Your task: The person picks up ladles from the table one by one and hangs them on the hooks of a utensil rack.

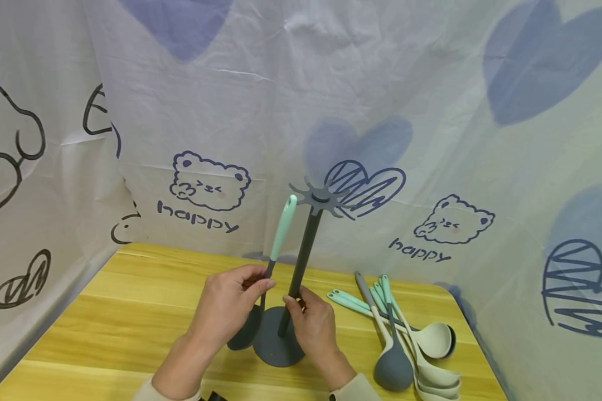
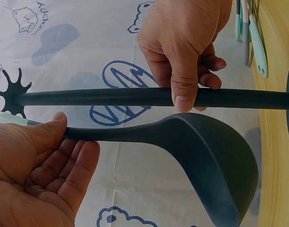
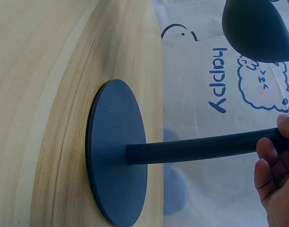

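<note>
My left hand [image 1: 226, 303] pinches a ladle [image 1: 283, 229] between thumb and fingers, on the dark shaft just below its mint-green handle. The ladle stands nearly upright, handle end up, its dark grey bowl [image 2: 224, 165] low and left of a dark utensil stand. My right hand [image 1: 317, 328] holds the stand's pole [image 1: 306, 253] in its lower half, with the thumb across it in the left wrist view. The stand's round base [image 3: 117, 156] rests on the table. Its hooked top [image 1: 322, 198] carries nothing; the ladle's handle end is close by on the left.
Right of the stand, several utensils lie in a loose pile on the wooden table [image 1: 130, 312]. Among them are a dark grey ladle [image 1: 393, 367] and cream ladles [image 1: 433, 341], with mint or grey handles. A white printed cloth [image 1: 276, 128] hangs behind the table and at both sides.
</note>
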`<state>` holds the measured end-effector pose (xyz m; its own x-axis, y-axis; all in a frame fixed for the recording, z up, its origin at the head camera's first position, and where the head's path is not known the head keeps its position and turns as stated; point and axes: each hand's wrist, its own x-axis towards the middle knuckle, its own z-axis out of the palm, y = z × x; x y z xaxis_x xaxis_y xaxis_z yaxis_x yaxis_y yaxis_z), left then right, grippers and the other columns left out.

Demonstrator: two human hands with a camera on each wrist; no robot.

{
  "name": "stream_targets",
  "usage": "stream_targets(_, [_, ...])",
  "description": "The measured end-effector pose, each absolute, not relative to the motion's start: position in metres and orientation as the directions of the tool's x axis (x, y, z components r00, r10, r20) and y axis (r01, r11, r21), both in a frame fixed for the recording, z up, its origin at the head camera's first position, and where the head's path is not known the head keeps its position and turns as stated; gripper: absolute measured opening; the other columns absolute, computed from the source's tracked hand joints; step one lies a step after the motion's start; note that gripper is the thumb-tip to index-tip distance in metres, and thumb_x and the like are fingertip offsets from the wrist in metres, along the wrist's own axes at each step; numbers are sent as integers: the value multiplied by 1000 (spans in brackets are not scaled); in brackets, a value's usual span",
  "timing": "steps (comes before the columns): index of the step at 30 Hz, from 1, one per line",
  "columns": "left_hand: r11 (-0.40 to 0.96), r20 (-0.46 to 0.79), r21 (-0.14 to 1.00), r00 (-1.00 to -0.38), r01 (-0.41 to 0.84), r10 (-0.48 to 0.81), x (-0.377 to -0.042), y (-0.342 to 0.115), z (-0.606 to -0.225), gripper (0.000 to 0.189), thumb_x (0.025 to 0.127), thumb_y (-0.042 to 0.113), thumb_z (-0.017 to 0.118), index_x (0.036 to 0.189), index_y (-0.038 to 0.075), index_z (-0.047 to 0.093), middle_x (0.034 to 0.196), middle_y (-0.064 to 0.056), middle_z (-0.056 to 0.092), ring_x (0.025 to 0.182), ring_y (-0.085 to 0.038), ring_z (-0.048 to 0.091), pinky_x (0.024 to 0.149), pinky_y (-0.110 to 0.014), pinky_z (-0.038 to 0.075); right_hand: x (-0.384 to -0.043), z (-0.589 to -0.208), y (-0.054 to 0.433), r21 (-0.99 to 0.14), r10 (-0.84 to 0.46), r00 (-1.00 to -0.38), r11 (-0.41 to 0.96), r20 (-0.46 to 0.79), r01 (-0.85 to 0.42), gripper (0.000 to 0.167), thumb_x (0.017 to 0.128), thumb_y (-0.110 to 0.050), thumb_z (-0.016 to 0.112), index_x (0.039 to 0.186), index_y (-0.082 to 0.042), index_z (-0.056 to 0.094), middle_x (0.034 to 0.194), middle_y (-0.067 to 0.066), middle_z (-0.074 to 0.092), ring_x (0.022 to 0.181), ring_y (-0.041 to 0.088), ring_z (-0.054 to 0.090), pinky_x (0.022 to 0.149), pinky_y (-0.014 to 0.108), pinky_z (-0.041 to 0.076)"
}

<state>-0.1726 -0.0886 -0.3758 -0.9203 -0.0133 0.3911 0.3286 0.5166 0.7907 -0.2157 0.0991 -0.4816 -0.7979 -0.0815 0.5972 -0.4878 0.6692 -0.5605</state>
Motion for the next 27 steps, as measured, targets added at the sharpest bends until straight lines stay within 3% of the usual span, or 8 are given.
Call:
stream_targets(8, [509, 389, 794, -921, 331, -7, -176, -86, -377, 13, 93, 19, 81, 105, 14, 82, 91, 5, 79, 77, -6, 69, 67, -24, 56, -216, -482, 99, -553, -78, -787, 669, 612, -497, 12, 95, -25, 78, 94, -14, 73, 74, -1, 67, 56, 1, 48, 49, 18, 39])
stream_targets(27, [527, 443, 759, -896, 383, 13, -184, -78, -383, 10, 92, 17, 82, 102, 13, 82, 89, 4, 79, 77, -6, 70, 66, -23, 57, -217, -483, 99, -538, -79, -775, 675, 627, -505, 13, 95, -24, 79, 92, -13, 72, 69, -3, 63, 56, 0, 45, 49, 17, 38])
